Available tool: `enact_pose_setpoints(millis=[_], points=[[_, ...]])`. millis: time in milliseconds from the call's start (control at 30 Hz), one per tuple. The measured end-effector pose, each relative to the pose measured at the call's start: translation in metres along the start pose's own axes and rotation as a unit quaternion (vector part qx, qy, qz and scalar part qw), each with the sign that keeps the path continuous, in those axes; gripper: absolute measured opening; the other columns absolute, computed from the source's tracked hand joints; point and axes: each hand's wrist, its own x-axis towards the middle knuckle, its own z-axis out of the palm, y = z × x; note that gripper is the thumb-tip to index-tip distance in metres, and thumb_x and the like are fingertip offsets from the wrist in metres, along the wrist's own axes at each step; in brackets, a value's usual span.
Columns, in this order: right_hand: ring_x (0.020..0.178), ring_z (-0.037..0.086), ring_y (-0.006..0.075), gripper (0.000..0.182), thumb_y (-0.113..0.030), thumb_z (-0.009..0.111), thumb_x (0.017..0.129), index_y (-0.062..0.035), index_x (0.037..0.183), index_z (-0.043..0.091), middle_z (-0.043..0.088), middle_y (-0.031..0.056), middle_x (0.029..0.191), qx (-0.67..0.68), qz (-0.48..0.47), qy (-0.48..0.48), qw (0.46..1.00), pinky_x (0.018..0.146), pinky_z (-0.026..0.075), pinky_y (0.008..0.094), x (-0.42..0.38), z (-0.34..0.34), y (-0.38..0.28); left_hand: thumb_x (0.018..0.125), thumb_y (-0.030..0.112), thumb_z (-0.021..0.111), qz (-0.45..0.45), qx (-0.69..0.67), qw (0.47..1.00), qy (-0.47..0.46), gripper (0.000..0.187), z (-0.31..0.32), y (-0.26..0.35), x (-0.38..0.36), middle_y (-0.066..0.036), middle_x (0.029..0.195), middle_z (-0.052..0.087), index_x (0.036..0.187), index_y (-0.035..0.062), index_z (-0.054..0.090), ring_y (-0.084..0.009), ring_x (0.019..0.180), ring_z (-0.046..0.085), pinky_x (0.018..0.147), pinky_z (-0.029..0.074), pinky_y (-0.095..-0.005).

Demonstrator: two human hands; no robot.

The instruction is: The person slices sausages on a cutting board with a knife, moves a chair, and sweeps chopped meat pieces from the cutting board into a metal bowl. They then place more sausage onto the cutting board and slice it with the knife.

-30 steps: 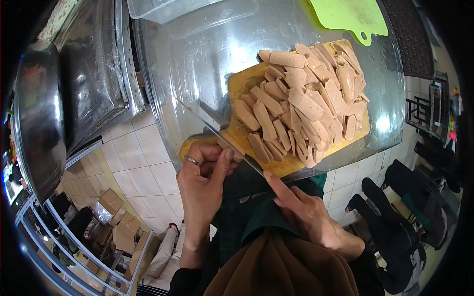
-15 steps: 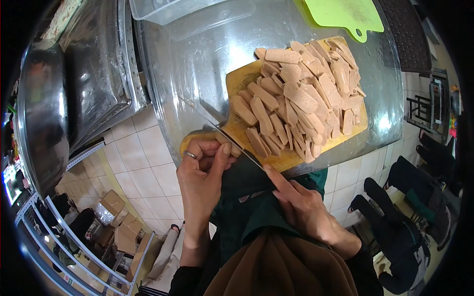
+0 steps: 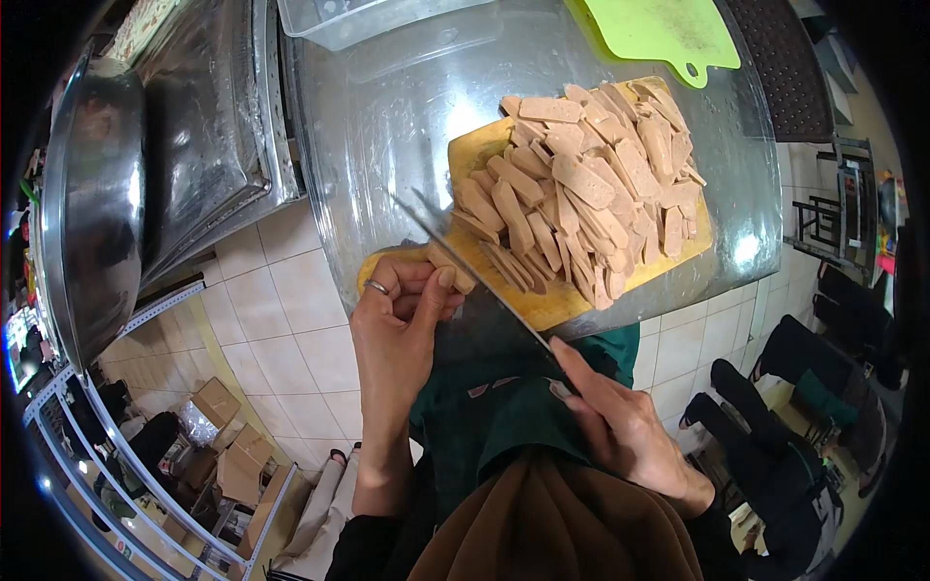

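Note:
My left hand (image 3: 392,324), a ring on one finger, pinches a short piece of tan sausage (image 3: 451,269) over the handle end of the yellow cutting board (image 3: 473,137). In my right hand (image 3: 620,421) is a knife (image 3: 504,302), its long thin blade slanting up and left across the near side of the board. The blade passes right beside the cut face of the held piece. A large heap of sausage slices (image 3: 605,184) covers most of the board, with several thin ones fanned close to the blade.
The board lies on a shiny metal table (image 3: 373,126). A green cutting board (image 3: 664,39) and a clear plastic tub (image 3: 373,17) are at the far side. A big metal bowl (image 3: 97,203) stands left, above a metal shelf rack (image 3: 126,474). People in dark clothes (image 3: 765,436) are at right.
My right hand has drawn the knife down and right, towards my body. More thin slices now show beside the blade. My left hand keeps its pinch on the sausage.

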Motion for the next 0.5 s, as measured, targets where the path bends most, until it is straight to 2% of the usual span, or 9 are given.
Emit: enact_pose_setpoints(millis=[33,100,500], points=[[0.059,0.055,0.0310,0.063,0.004,0.059,0.088,-0.0063,0.146,0.037,0.055,0.0167,0.072,0.002,0.005,-0.013,1.000,0.058,0.048,0.0405,-0.0012,-0.0006,-0.0028,0.094,0.019,0.064,0.003,0.003,1.000,-0.004,0.021,-0.0007,-0.0002,0.0005,-0.009,0.088,0.067,0.097,0.0000,0.056,-0.0128,0.076,0.067,0.070,0.054,-0.0240],[0.058,0.054,0.0300,0.064,0.004,0.059,0.088,-0.0063,0.147,0.037,0.053,0.0156,0.070,-0.015,0.021,-0.037,0.999,0.058,0.048,0.0406,-0.0033,-0.0014,-0.0035,0.095,0.014,0.063,0.002,-0.003,1.000,0.005,0.017,-0.0001,0.0003,0.0005,-0.009,0.087,0.068,0.095,-0.0022,0.058,-0.0135,0.076,0.068,0.069,0.054,-0.0238],[0.056,0.053,0.0288,0.065,0.005,0.058,0.088,-0.0084,0.147,0.036,0.052,0.0142,0.069,-0.035,0.031,-0.033,0.998,0.056,0.047,0.0407,-0.0046,0.0005,-0.0035,0.095,0.009,0.062,-0.007,-0.009,1.000,0.011,0.013,0.0001,0.0007,0.0000,-0.010,0.086,0.067,0.094,-0.0034,0.059,-0.0142,0.076,0.069,0.068,0.055,-0.0242]])
